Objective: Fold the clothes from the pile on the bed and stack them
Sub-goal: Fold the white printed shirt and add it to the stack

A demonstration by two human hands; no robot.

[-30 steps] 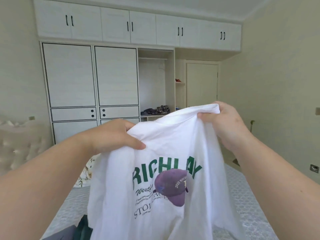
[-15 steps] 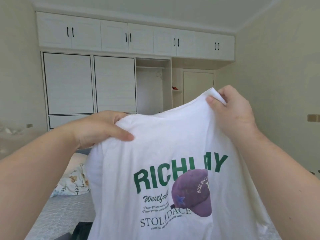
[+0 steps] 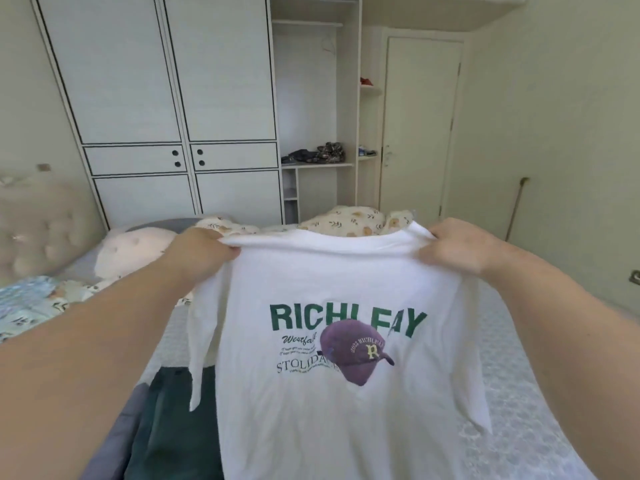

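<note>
Two hands: both raised in front of the person, each clamped on one top corner of the same garment.
Left hand point(image 3: 199, 252): fingers curled round the left shoulder of the white T-shirt point(image 3: 332, 341), thumb on the near side of the cloth.
Right hand point(image 3: 457, 247): fingers bunched round the right shoulder, the fabric gathered in the grip.
T-shirt: held up in the air above the bed point(image 3: 512, 403), stretched between the hands and hanging down; the print faces the camera, with green letters, smaller dark script and a purple cap point(image 3: 356, 355); a sleeve dangles on the left side.
Dark green garment point(image 3: 173, 424): lies on the bed below the left forearm, partly hidden by the hanging shirt, with a grey cloth point(image 3: 114, 441) just beside it on the left.
Bedding: floral quilt point(image 3: 349, 221) bunched beyond the shirt's top edge; a pale pillow point(image 3: 131, 251) and a tufted headboard point(image 3: 41, 220) to the left.
Wardrobe point(image 3: 173, 98): white, against the far wall, with an open section whose shelf holds some dark clothes point(image 3: 313, 154).
Door point(image 3: 419, 123): closed, to the right of the wardrobe.
</note>
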